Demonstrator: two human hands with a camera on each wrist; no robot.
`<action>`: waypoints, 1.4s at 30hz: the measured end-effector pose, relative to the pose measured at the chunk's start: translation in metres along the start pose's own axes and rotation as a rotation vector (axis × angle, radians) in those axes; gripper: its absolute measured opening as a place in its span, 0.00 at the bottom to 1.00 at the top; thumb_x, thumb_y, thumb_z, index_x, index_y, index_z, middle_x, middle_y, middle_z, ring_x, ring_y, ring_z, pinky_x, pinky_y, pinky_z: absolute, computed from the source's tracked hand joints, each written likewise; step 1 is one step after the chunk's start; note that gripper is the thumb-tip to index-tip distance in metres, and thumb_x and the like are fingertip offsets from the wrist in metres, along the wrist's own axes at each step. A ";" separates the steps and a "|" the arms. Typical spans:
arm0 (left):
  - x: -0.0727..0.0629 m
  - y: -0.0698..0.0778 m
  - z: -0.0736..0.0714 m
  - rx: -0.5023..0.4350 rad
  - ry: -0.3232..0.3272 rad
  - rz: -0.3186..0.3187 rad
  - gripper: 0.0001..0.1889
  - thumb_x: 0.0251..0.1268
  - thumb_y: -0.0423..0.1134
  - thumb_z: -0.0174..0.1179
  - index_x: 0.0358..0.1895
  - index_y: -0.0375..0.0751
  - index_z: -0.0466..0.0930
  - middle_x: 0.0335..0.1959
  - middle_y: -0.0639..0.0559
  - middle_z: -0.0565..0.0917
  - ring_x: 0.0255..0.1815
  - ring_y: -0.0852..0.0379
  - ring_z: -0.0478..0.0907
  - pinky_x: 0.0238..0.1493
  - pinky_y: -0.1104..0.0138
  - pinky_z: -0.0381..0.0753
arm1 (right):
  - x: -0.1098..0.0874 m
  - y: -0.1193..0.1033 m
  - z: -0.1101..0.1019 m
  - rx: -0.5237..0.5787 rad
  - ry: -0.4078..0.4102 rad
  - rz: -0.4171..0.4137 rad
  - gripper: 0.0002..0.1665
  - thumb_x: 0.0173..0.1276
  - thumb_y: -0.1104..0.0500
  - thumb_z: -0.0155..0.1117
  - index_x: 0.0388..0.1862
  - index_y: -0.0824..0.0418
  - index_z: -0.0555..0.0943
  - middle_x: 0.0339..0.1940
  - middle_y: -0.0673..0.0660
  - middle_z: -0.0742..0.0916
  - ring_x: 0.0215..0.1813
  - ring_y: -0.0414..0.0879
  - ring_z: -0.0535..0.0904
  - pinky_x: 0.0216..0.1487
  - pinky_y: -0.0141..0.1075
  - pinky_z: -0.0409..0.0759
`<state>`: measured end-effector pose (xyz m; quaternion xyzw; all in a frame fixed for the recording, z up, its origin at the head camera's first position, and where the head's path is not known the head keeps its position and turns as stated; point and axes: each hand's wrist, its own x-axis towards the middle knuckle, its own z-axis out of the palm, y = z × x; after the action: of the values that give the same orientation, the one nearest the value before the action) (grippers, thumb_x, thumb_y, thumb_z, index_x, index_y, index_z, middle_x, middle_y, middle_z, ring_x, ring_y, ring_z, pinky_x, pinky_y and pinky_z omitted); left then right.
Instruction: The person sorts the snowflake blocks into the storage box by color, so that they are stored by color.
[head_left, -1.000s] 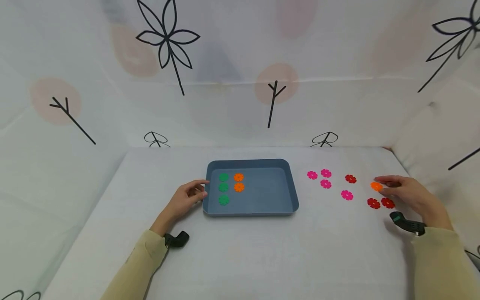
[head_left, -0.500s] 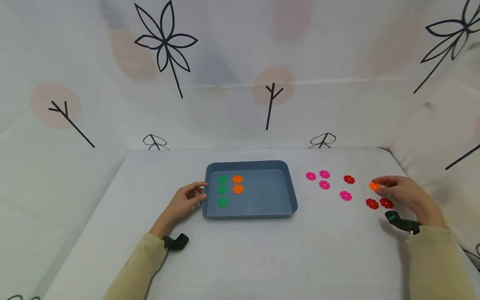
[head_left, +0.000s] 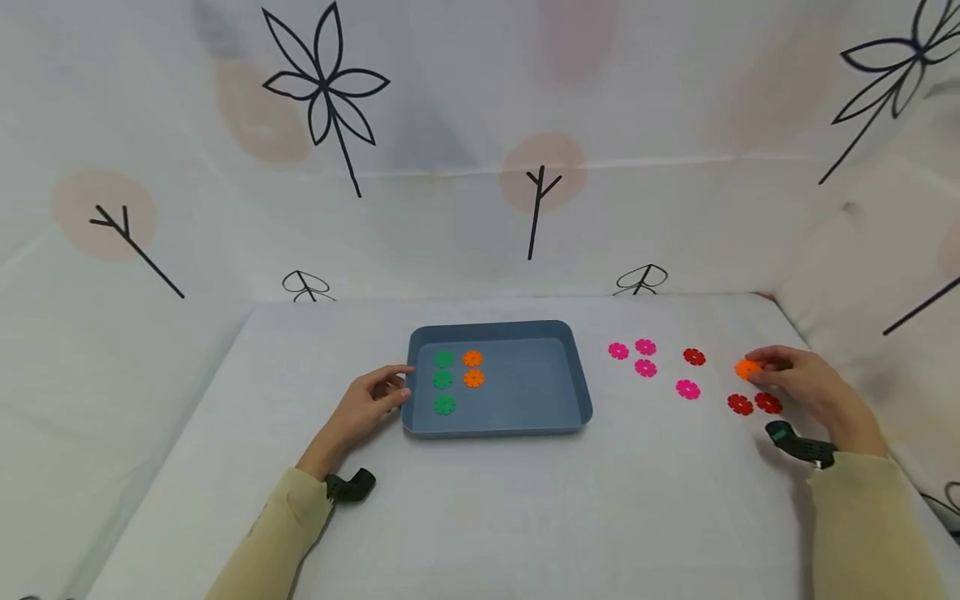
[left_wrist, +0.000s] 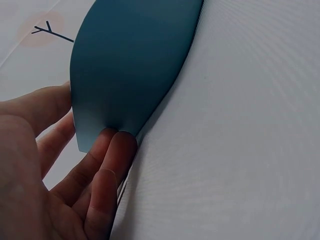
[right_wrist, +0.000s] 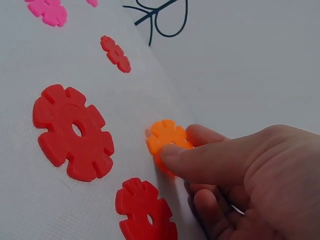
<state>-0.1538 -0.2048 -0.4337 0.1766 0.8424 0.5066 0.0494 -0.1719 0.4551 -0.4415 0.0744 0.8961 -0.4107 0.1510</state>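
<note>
R hand (head_left: 813,390): thumb + a finger behind it pinch an orange disc (right_wrist: 167,131), notched like a flower w/ a hole in the ctr; remaining fingers bent in below the thumb. Disc is tilted, nr the R edge of the white table (head_left: 525,517), toward the far R corner. Can't tell if its lower rim touches the surface.

L hand (head_left: 356,417): fingers loosely bent, a bit apart, at the L edge of the blue-gray tray (head_left: 532,387). L wrist view has fingertips touching the outer wall; can't tell if they actually pinch the rim.

Just beside R hand, on the near-edge side: 2 red discs (head_left: 740,404) side by side. 3rd red disc (head_left: 694,357) is L of the held one, slightly closer to the far edge. Below that, a single pink disc (head_left: 687,389); then 3 more pink discs (head_left: 646,367) in a loose group off the tray's far R corner, not touching it.

In tray: column of 3 green discs (head_left: 443,379) along the L edge, then 2 orange discs (head_left: 473,378) next to the upper two greens. Tray lies flat, nearer the table's far edge than its near one.

Blk device (head_left: 798,444) on R wrist, another (head_left: 351,486) on L; yellowish sleeves (head_left: 862,500). Behind: white backcloth (head_left: 450,233) w/ blk line flowers.
</note>
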 end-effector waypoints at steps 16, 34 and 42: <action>0.000 0.000 0.000 -0.009 0.010 0.018 0.20 0.72 0.33 0.60 0.63 0.28 0.75 0.43 0.40 0.80 0.37 0.46 0.78 0.35 0.67 0.75 | -0.005 -0.004 0.005 0.084 0.027 0.068 0.41 0.75 0.42 0.57 0.73 0.68 0.62 0.65 0.72 0.70 0.59 0.62 0.69 0.41 0.36 0.81; 0.001 -0.002 0.003 -0.007 0.004 0.003 0.21 0.71 0.33 0.61 0.64 0.30 0.75 0.43 0.41 0.81 0.37 0.49 0.78 0.35 0.67 0.76 | -0.005 -0.031 0.020 0.047 0.263 0.084 0.33 0.78 0.45 0.52 0.67 0.69 0.71 0.59 0.74 0.75 0.44 0.54 0.80 0.33 0.30 0.79; -0.001 0.001 0.002 0.012 0.017 -0.007 0.21 0.71 0.34 0.61 0.64 0.30 0.75 0.43 0.40 0.80 0.37 0.50 0.78 0.38 0.67 0.76 | -0.009 -0.059 0.051 -0.005 0.292 -0.041 0.27 0.78 0.50 0.56 0.63 0.71 0.74 0.56 0.74 0.76 0.39 0.51 0.86 0.34 0.27 0.79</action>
<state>-0.1524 -0.2028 -0.4343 0.1697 0.8463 0.5031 0.0427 -0.1681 0.3784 -0.4279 0.1146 0.9110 -0.3960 0.0107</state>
